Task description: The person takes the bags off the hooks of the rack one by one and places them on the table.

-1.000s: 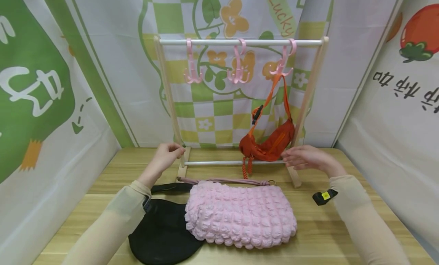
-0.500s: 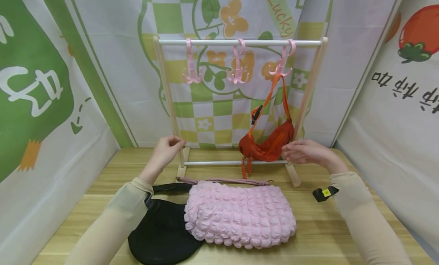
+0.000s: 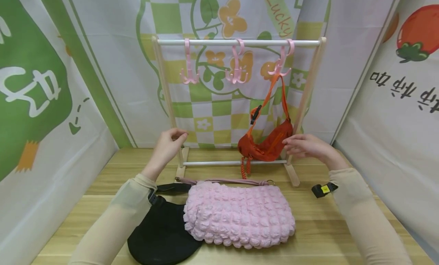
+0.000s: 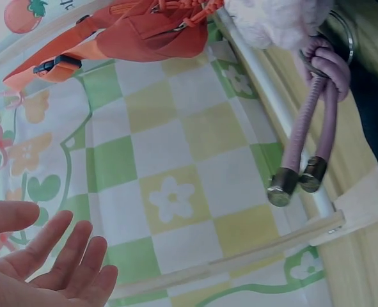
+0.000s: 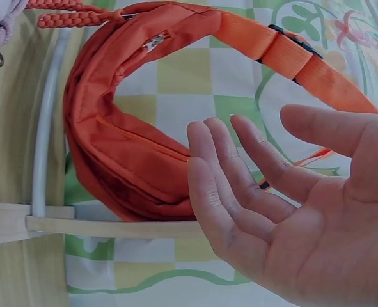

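An orange waist bag hangs by its strap from the rightmost pink hook. Beside it, near the rack's right post, is my right hand; the right wrist view shows its fingers loosely bent and holding nothing. Whether they touch the bag I cannot tell. My left hand hovers by the left post, its fingers relaxed around nothing. On the table in front of the rack lies a puffy pink handbag, overlapping a black bag on its left.
The rack has a silver top rail, wooden posts and a lower bar. Two more pink hooks, one at left and a middle hook, bear nothing. Printed cloth walls surround the wooden table at back and sides.
Both hands have risen a little beside the rack. The orange waist bag, the pink handbag and the black bag stay where they were.
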A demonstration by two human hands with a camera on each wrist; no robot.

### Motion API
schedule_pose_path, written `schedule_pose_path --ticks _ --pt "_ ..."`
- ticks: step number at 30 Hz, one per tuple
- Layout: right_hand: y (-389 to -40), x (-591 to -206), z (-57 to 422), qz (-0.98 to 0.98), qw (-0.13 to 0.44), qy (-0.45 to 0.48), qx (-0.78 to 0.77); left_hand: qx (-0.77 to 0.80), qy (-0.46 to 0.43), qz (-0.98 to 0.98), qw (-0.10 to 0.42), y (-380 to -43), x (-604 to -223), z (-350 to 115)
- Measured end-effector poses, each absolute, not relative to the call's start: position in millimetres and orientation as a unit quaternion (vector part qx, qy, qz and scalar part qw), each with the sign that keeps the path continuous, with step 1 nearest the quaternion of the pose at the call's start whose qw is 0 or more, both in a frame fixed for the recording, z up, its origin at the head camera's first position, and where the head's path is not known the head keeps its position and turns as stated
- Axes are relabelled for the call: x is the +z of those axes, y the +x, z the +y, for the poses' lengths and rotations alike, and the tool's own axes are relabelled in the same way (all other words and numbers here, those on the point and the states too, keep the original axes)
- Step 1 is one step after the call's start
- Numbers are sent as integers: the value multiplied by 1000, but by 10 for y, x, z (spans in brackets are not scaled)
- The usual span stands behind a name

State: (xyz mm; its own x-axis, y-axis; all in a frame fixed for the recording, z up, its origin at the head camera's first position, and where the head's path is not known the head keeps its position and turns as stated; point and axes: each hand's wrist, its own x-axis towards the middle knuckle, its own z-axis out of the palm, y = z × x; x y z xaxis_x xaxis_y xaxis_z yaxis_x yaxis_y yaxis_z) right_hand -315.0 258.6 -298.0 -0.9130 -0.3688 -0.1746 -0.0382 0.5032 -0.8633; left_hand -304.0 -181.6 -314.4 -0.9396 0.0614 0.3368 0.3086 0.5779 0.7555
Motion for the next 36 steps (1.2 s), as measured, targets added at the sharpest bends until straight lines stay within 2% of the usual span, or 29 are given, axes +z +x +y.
schedule_pose_path --ticks 11,24,36 --pt "-3127 -2809 2547 868 151 -115 -459 -444 -122 -873 159 -3077 -3037 -1714" --pt "-3132 -2709 2542 872 87 -125 -465 -444 -133 -865 192 -3101 -2923 -1639" --pt "-3129 -2617 2529 882 57 -114 -454 -444 -132 -866 188 -3098 -2807 -1565"
